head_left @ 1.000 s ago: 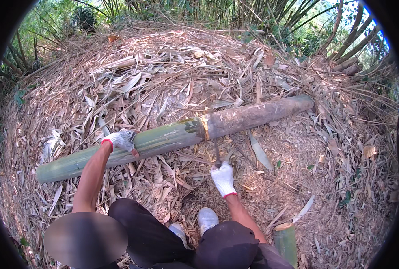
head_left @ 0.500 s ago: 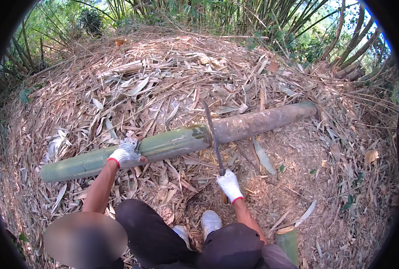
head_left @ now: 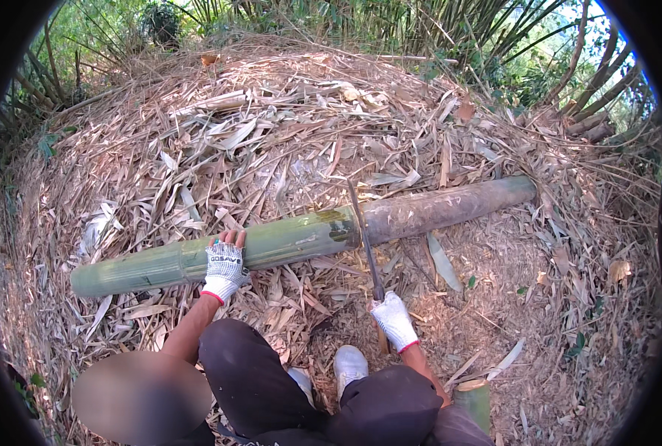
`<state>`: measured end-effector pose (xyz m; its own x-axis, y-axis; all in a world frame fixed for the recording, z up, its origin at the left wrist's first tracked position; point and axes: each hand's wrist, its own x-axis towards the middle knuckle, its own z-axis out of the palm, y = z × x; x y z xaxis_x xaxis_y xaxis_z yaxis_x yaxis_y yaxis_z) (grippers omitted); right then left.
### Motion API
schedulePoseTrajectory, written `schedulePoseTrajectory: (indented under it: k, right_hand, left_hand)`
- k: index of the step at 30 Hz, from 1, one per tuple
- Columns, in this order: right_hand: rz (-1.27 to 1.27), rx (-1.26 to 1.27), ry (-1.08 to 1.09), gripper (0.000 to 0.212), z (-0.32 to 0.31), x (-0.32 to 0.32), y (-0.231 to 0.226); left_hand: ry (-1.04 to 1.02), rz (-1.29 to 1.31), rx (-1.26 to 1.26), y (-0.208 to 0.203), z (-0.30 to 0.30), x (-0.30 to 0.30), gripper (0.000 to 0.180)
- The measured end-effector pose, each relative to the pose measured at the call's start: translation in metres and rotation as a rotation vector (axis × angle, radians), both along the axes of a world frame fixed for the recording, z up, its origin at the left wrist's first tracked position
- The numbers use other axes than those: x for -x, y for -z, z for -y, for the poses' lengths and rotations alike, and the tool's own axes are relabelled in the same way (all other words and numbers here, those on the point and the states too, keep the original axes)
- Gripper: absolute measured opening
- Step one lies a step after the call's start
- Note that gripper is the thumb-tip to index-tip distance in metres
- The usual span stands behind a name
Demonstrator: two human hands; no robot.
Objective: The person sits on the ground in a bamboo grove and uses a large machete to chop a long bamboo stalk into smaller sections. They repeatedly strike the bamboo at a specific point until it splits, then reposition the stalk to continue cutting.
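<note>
A thick green bamboo pole (head_left: 294,241) lies across the ground before me, its right half brown and dirt-covered. My left hand (head_left: 225,269), in a white knitted glove with bare fingertips, holds the pole left of the middle, fingers bent over its top. Gloved too, my right hand (head_left: 394,320) is closed round the handle of what looks like a hand saw (head_left: 366,245). The long, narrow dark blade crosses the bamboo where green meets brown, its tip past the far side. Blade teeth cannot be made out, and my palm hides most of the handle.
Dry bamboo leaves and husks (head_left: 234,134) cover the ground. A short cut bamboo piece (head_left: 473,401) stands beside my right knee. My shoes (head_left: 351,366) are close to the pole. Bamboo clumps (head_left: 390,26) rise at the back, with cut stems at the far right.
My left hand has shifted rightward along the bamboo, its fingers now lying over the top. The right hand has drawn the saw slightly toward me, the blade still across the pole.
</note>
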<state>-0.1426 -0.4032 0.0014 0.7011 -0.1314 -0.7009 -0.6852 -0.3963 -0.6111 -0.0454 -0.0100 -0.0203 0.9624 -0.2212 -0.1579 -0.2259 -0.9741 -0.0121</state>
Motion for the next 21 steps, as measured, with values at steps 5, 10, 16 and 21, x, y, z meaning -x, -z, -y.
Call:
schedulePoseTrajectory:
  k: [5, 10, 16, 21]
  right_hand:
    - [0.065, 0.243, -0.091, 0.036, 0.001, 0.019, 0.026]
    - [0.115, 0.275, -0.096, 0.034, -0.009, 0.030, 0.031]
    - [0.153, 0.218, -0.003, 0.028, -0.006, 0.050, 0.079]
    - [0.058, 0.128, 0.075, 0.026, 0.004, 0.049, 0.087]
  left_hand:
    - [0.018, 0.101, 0.016, 0.004, 0.003, 0.011, 0.110]
    - [-0.019, -0.333, 0.011, -0.037, 0.015, -0.025, 0.110]
    - [0.077, -0.363, 0.054, -0.026, 0.017, -0.026, 0.118]
    - [-0.018, -0.558, 0.229, -0.025, 0.018, -0.055, 0.107]
